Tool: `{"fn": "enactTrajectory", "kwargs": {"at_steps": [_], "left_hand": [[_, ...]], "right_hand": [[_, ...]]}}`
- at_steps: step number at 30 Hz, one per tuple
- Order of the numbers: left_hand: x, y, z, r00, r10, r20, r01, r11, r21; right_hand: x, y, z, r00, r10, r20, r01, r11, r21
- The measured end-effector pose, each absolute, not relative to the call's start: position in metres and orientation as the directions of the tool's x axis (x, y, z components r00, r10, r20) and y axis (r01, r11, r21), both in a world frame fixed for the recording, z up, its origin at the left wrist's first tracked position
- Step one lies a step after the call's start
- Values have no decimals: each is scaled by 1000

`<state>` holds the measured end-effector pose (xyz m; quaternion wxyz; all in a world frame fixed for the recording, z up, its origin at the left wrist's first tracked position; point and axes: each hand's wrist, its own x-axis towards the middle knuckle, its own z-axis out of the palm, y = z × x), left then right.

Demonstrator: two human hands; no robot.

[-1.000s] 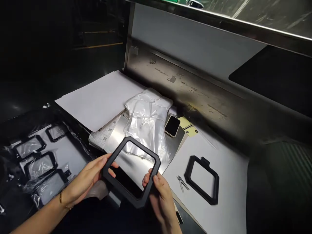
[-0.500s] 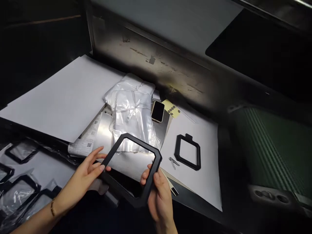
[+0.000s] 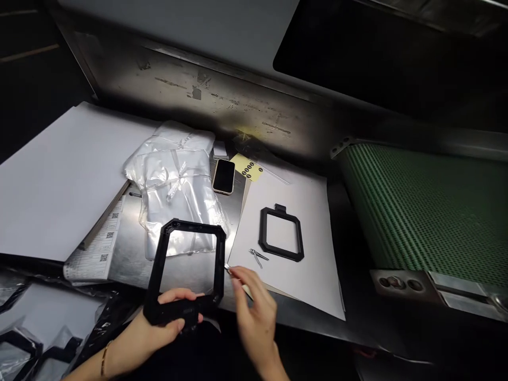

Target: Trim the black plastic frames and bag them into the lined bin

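Over the near edge of the bench, the left hand's fingers grip a black frame by its lower bar, while the right hand's fingers pinch a slim tool, its tip just beside the frame. Work on this unwrapped piece looks unfinished. Wrapped frames at lower left seem done; whether the second frame, lying on white paper, is finished cannot be told.

The right hand hides most of a slim tool. The black frame covers part of the left hand. Lettering on the paper by the front edge of the worktop is too small to read. Picture edges cut off the bagged frames and green belt.
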<state>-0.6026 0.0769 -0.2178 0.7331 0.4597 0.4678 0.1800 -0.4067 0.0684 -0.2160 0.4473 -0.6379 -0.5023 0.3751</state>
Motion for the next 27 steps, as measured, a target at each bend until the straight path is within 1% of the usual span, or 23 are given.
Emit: {"fn": "enactTrajectory", "kwargs": {"at_steps": [2, 3, 5, 7, 11, 16, 18, 20, 23, 25, 26, 27], "left_hand": [[-608, 80, -207, 602, 612, -513, 49, 613, 789], [-610, 80, -203, 629, 593, -503, 5, 644, 765], [-614, 80, -199, 654, 582, -483, -56, 674, 736], [-617, 78, -199, 679, 583, -447, -89, 670, 737], [-624, 77, -197, 709, 581, -399, -74, 624, 778], [-629, 79, -186, 711, 561, -424, -23, 621, 783], [-629, 80, -182, 700, 565, -437, -9, 619, 785], [-628, 81, -179, 667, 577, -472, 23, 618, 786], [-624, 81, -175, 625, 581, -521, 57, 632, 773], [-622, 80, -172, 612, 598, -518, 48, 625, 779], [-621, 79, -170, 607, 610, -510, 43, 616, 787], [-621, 78, -168, 606, 619, -500, 39, 604, 796]], "right_hand": [[-371, 74, -245, 347, 936, 54, 476, -127, -870], [-356, 77, -260, 374, 924, 77, 545, -152, -825], [-333, 81, -290, 386, 917, 102, 648, -190, -738], [-321, 81, -311, 364, 923, 123, 720, -195, -666], [-316, 75, -329, 313, 933, 176, 803, -161, -574], [-316, 72, -329, 298, 931, 212, 827, -141, -545], [-319, 73, -322, 318, 924, 211, 815, -153, -559], [-326, 73, -306, 354, 914, 197, 786, -177, -592], [-343, 70, -257, 360, 921, 147, 731, -181, -657], [-356, 65, -215, 287, 950, 122, 708, -125, -695], [-363, 62, -195, 213, 968, 130, 701, -59, -711], [-369, 60, -176, 56, 984, 167, 696, 82, -713]]}}
